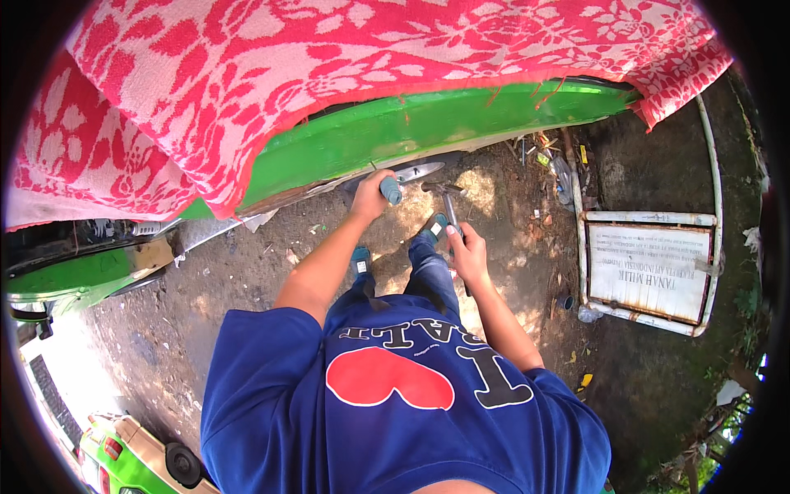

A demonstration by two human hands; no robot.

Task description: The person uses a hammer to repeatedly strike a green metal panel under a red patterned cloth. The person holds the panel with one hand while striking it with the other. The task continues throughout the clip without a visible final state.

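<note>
My left hand [372, 198] is closed around a tool with a thick teal handle [390, 191]. A thin shaft shows past the fingers, toward the lower edge of a green car body panel [354, 148]; whether it touches is hard to tell. In my right hand [469, 257] is a hammer [448, 202], gripped along its handle, its metal head up near the left hand and apart from the teal handle. Just beyond the left hand lies a shiny, silver, curved piece [420, 171] under the panel; its kind cannot be made out.
A red and pale floral cloth [247, 74] drapes over the car. To the right, a rusty white sign frame [648, 267] lies by litter and a clear plastic bottle [563, 179]. Another green vehicle part [74, 276] is at left, and a green and beige car [140, 457] stands lower left.
</note>
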